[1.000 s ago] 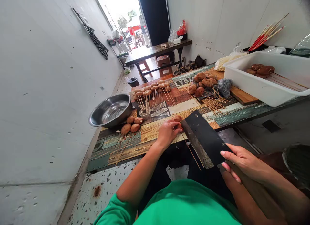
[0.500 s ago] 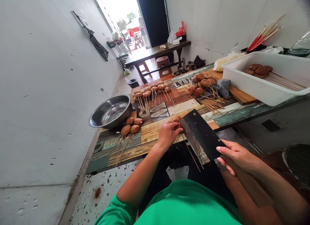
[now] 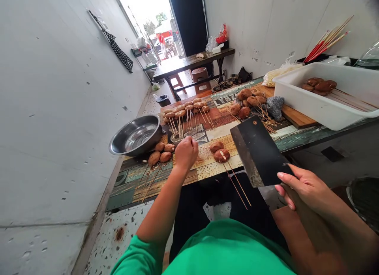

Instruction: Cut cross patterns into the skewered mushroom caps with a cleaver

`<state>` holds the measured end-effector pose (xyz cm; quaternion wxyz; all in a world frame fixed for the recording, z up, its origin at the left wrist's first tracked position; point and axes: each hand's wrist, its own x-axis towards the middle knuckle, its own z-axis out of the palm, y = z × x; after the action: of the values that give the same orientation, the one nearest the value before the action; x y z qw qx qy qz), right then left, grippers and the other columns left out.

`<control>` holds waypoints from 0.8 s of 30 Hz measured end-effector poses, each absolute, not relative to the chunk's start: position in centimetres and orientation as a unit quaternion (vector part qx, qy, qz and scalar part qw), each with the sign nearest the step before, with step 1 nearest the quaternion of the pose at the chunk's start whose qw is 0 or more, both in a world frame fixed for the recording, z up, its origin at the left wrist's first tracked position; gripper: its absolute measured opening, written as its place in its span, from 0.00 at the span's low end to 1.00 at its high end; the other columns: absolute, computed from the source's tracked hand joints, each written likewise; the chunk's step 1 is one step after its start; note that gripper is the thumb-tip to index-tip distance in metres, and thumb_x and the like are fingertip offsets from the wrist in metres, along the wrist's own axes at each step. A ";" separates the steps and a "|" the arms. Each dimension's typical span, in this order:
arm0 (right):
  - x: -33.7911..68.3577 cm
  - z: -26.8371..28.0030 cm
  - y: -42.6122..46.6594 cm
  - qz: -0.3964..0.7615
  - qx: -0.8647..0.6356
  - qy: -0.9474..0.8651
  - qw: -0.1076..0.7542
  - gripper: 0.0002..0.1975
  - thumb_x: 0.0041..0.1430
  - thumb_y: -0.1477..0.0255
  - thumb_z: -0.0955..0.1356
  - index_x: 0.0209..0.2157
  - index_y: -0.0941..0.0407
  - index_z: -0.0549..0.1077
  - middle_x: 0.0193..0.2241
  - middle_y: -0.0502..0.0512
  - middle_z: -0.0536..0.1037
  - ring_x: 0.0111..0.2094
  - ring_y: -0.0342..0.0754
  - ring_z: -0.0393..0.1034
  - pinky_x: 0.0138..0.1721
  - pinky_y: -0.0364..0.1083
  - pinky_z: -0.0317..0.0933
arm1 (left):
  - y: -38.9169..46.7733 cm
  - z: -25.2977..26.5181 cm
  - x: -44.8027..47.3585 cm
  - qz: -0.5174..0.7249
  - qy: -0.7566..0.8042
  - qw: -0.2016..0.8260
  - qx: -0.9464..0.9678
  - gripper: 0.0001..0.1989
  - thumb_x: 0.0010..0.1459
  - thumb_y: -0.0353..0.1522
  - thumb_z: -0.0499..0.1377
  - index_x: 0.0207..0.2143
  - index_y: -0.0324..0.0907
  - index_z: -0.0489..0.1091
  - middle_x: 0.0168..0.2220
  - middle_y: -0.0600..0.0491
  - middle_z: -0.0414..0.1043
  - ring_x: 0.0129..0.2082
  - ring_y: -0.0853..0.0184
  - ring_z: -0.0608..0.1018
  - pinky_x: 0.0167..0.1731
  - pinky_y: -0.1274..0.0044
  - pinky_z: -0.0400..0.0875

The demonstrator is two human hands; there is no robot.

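Observation:
My right hand [image 3: 304, 184] is closed around the wooden handle of a black cleaver [image 3: 260, 152], its broad blade tilted above the table's front edge. Left of the blade lie two brown mushroom caps on skewers [image 3: 222, 155], with a pale cut mark on the nearer one. Their sticks jut over the edge toward me. My left hand [image 3: 186, 153] is closed in a fist above the table, apart from the mushrooms; whatever it may hold is hidden. Close to it on the left, several skewered mushrooms [image 3: 154, 158] lie beside a steel bowl [image 3: 136, 135].
A row of skewered mushrooms [image 3: 179, 113] lies further back. Another pile of them [image 3: 251, 97] sits on the right, near a grey cloth [image 3: 275, 106] and a wooden board [image 3: 297, 116]. A white plastic tub [image 3: 314, 103] holds more. A bin [image 3: 162, 100] stands on the floor.
My left hand has moved left, off the two mushrooms, and closed into a fist. The cleaver has shifted right, away from them, so both mushrooms now show.

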<state>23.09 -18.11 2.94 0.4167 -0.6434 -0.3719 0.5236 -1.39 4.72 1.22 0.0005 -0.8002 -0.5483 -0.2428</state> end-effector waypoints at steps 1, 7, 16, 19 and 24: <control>23.4 2.8 -18.5 0.516 -0.651 -0.370 0.416 0.17 0.59 0.54 0.63 0.28 0.53 0.60 0.19 0.47 0.72 0.13 0.42 0.64 0.18 0.43 0.56 | 5.4 1.0 -2.3 -0.221 -0.565 0.016 -0.795 0.11 0.63 0.29 0.49 0.31 0.39 0.68 0.29 0.48 0.71 0.32 0.63 0.74 0.33 0.75 0.65; 23.7 1.2 -20.6 0.515 -0.664 -0.362 0.402 0.22 0.57 0.49 0.63 0.25 0.53 0.63 0.19 0.51 0.73 0.14 0.44 0.64 0.18 0.45 0.56 | 7.1 -0.3 -5.0 -0.113 -0.564 0.064 -0.816 0.13 0.64 0.32 0.50 0.33 0.37 0.72 0.33 0.44 0.72 0.37 0.59 0.75 0.37 0.71 0.69; 21.7 2.2 -21.6 0.523 -0.667 -0.330 0.416 0.21 0.57 0.49 0.64 0.26 0.53 0.64 0.20 0.50 0.73 0.14 0.44 0.63 0.19 0.46 0.59 | 5.2 1.4 0.2 -0.088 -0.177 -0.096 -0.976 0.34 0.48 0.21 0.57 0.56 0.55 0.64 0.61 0.56 0.60 0.62 0.62 0.61 0.60 0.68 0.59; 21.6 2.0 -21.9 0.518 -0.670 -0.340 0.410 0.22 0.56 0.48 0.63 0.26 0.52 0.65 0.20 0.51 0.74 0.14 0.45 0.63 0.19 0.46 0.61 | 5.6 1.2 1.0 -0.095 -0.156 -0.114 -0.977 0.27 0.48 0.22 0.58 0.50 0.53 0.70 0.52 0.54 0.68 0.52 0.63 0.70 0.52 0.73 0.66; 21.2 1.4 -22.6 0.492 -0.684 -0.348 0.410 0.22 0.55 0.47 0.64 0.26 0.52 0.66 0.20 0.52 0.74 0.15 0.47 0.64 0.18 0.47 0.62 | 5.7 0.7 -0.6 -0.126 -0.214 -0.095 -0.964 0.20 0.47 0.27 0.60 0.44 0.48 0.72 0.43 0.50 0.69 0.44 0.61 0.73 0.47 0.71 0.69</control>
<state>21.22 -22.58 1.41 0.4104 -0.6841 -0.3480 0.4923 -0.60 5.67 0.66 -0.0946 -0.9639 -0.2145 -0.1263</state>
